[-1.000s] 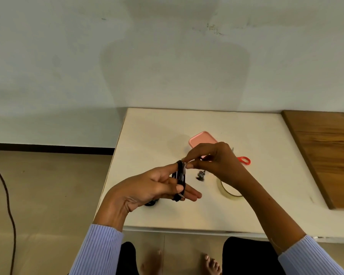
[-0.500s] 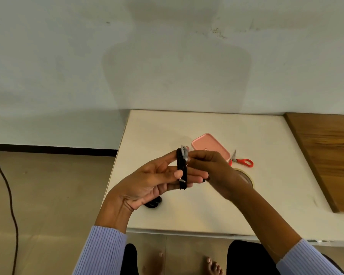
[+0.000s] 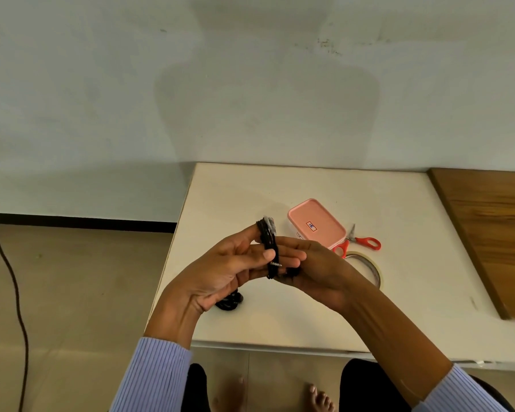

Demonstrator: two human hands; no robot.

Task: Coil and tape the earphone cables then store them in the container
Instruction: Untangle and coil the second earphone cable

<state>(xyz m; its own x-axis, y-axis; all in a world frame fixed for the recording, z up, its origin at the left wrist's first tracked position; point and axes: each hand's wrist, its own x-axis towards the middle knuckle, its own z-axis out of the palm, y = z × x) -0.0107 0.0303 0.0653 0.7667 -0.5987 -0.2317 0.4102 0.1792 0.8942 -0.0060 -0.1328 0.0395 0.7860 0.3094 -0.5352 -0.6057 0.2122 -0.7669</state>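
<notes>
A black earphone cable (image 3: 268,248) is wound in loops around the fingers of my left hand (image 3: 229,269), whose thumb presses on the loops. A bit of clear tape shows at the top of the coil. My right hand (image 3: 315,272) reaches under the coil from the right and pinches its lower end, where a small metal plug sticks out. A second black coiled cable (image 3: 231,301) lies on the white table (image 3: 280,322) just below my left hand. The pink-lidded container (image 3: 315,223) stands shut behind my hands. A roll of tape (image 3: 366,269) lies to its right, partly hidden by my right wrist.
Red-handled scissors (image 3: 360,242) lie between the container and the tape roll. A wooden board (image 3: 494,233) covers the table's right side. A black cord (image 3: 9,278) runs over the floor at the left. My bare feet show under the table's front edge.
My right hand has moved from above the coil down to its lower end and now holds the cable there. Both hands have risen slightly, uncovering the tape roll and scissors.
</notes>
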